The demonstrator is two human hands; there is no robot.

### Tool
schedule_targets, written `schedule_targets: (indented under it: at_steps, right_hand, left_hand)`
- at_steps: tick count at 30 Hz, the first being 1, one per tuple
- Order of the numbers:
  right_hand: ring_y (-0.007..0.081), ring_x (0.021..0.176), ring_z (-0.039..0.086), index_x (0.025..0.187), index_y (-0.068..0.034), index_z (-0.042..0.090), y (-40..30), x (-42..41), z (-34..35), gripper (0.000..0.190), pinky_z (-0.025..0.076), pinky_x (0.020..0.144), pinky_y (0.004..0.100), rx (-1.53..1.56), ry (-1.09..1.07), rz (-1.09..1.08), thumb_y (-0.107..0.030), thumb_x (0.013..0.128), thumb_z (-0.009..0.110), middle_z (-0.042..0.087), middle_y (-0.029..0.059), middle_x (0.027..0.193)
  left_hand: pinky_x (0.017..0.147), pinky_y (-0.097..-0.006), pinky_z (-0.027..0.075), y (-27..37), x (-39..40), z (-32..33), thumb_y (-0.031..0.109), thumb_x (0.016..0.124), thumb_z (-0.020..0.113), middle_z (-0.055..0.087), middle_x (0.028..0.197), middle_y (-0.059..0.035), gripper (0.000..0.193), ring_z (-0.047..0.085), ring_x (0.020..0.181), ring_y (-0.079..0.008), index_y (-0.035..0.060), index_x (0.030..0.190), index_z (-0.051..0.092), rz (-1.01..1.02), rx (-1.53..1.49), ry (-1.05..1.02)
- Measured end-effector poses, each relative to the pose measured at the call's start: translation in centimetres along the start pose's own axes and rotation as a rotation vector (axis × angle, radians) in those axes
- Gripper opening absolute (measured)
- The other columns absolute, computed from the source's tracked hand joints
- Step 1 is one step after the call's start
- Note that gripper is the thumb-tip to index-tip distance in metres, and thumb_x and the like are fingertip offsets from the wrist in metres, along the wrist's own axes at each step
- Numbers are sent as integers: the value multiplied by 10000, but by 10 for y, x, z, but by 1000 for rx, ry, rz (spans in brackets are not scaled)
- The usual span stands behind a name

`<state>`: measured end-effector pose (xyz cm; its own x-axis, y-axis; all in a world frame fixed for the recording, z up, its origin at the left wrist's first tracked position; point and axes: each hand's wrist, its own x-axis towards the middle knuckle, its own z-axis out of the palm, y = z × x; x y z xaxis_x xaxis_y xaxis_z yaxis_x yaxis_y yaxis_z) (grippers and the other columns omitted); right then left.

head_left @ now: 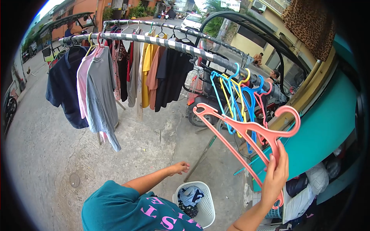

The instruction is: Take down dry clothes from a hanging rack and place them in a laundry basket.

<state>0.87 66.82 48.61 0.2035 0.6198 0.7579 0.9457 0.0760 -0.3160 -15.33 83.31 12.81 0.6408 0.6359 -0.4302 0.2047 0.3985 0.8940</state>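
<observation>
My right hand (pixel 276 170) grips a coral-pink plastic clothes hanger (pixel 245 125) by its neck, holding it tilted with the hook towards the upper right. No garment hangs on it. Over the white laundry basket (pixel 210 199), my left hand (pixel 179 168) hangs in the air with loosely curled fingers and nothing visible in it. Crumpled blue and dark clothes (pixel 190 197) lie inside the basket. Beyond the held hanger, bare blue hangers (pixel 251 95), yellow ones (pixel 241 89) and a pink one (pixel 264 98) hang from the taped metal rail (pixel 170 44).
A grey long-sleeved shirt (pixel 101 86) and a navy shirt (pixel 67 83) hang at the rail's left end. Several garments fill the rear rail (pixel 188 30). A parked three-wheeler (pixel 202 115) stands behind. A teal panel (pixel 323 127) borders the right; people sit farther back.
</observation>
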Motion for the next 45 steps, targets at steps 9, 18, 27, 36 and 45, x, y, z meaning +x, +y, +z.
schedule_targets:
  at_steps: [9, 18, 27, 36, 45]
  right_hand:
    - [344, 769, 566, 1192, -179, 415, -47, 131, 143, 390, 443, 633, 438, -639, -43, -54, -72, 817, 402, 507, 102, 1029]
    - [284, 863, 545, 1010, -115, 575, -100, 114, 168, 224, 444, 667, 403, -790, -91, -112, -189, 815, 494, 569, 128, 933]
    - [100, 815, 500, 1102, -28, 481, -307, 117, 321, 285, 401, 692, 223, 961, -733, -103, -165, 853, 469, 565, 41, 979]
    - [84, 589, 497, 913, -24, 539, -435, 152, 485, 246, 422, 522, 212, 1454, -1106, 323, -157, 726, 628, 594, 43, 757]
    - [254, 711, 598, 943, 23, 424, -503, 153, 504, 239, 511, 604, 346, 1836, -1250, 650, -32, 719, 488, 583, 167, 831]
  left_hand:
    - [757, -319, 389, -19, -55, -158, 224, 792, 470, 529, 1056, -5, 366, 506, 944, -117, 121, 1141, 429, 60, -104, 93]
    - [705, -310, 403, -118, -173, -286, 268, 787, 485, 543, 1015, -3, 351, 515, 935, -129, 123, 1104, 442, -122, -298, 428]
    - [675, -310, 399, -165, -212, -292, 228, 765, 527, 561, 945, 12, 313, 531, 850, -111, 131, 1057, 469, -170, -538, 590]
    - [723, -319, 406, -176, -207, -266, 214, 825, 443, 560, 1000, -11, 262, 532, 888, -123, 120, 1069, 462, -124, -497, 526]
    - [694, -339, 415, -227, -258, -284, 181, 791, 498, 588, 933, -19, 280, 551, 848, -140, 110, 1060, 466, -194, -671, 739]
